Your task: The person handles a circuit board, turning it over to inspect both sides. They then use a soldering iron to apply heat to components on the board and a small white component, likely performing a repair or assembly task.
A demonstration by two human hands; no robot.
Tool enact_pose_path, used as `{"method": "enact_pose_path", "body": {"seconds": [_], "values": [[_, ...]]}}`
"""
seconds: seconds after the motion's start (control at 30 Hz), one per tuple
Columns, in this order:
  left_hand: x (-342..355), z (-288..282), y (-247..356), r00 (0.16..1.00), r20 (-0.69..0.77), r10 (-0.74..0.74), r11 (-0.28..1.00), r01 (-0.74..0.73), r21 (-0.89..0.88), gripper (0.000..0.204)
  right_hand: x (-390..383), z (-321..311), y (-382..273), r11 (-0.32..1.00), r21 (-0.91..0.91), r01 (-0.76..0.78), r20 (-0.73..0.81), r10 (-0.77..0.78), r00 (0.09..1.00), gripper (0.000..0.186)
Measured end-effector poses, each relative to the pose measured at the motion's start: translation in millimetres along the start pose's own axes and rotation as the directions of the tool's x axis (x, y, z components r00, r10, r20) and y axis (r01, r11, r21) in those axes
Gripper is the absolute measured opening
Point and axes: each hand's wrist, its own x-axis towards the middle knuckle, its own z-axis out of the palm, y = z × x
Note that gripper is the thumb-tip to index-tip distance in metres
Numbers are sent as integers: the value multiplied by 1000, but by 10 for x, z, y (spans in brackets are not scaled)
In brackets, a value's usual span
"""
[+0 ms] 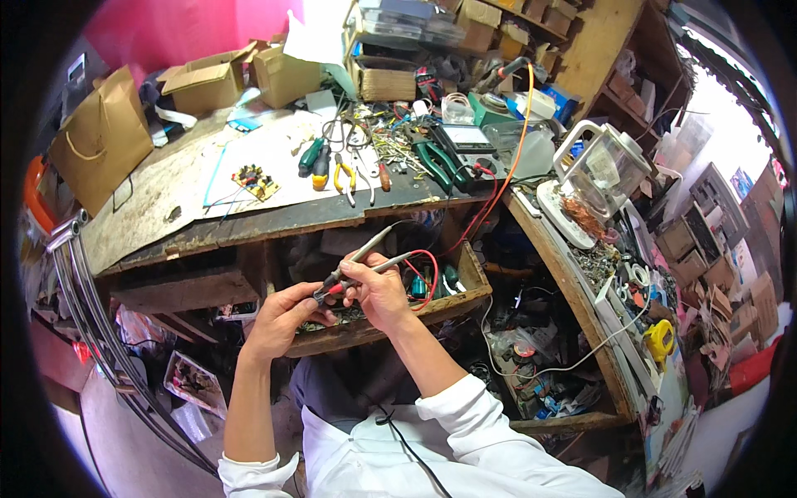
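Note:
Over the pulled-out wooden drawer, my right hand (382,295) grips two test probes together. One grey probe (370,244) slants up to the right. The other, a red-collared probe (335,289), trails a looped red lead (435,278). Their lower ends point at my left hand (286,317), whose thumb and fingers are pinched on a small dark part (320,295). Its kind I cannot make out. On the bench beyond, a meter with a pale display (466,138) has red leads beside it. A small circuit board (256,183) lies on white paper.
Pliers with yellow handles (338,176), screwdrivers (320,170) and green-handled cutters (437,162) lie along the bench. The drawer (457,300) holds tools and loose parts. A soldering iron (504,75) stands behind. At right are a clear jug-like container (610,170) and a yellow tape measure (660,340).

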Motion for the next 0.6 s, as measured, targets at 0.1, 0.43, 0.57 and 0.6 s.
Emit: {"method": "enact_pose_path", "body": {"seconds": [0.1,0.43,0.57,0.6], "values": [[-37,4,30,1000,-11,-16,1000,16,10,31,2,14,33,1000,29,3,-2,-3,1000,10],[1,-26,-6,999,-22,-25,999,25,25,31,-3,6,1,1000,-20,-12,-33,11,999,10],[-5,-13,8,999,-43,-8,999,10,39,29,-19,44,-11,998,-55,-19,-31,17,999,10],[-5,-17,1,998,-57,-7,1000,8,21,28,-16,46,-7,998,-58,-20,-31,19,999,10]]}}
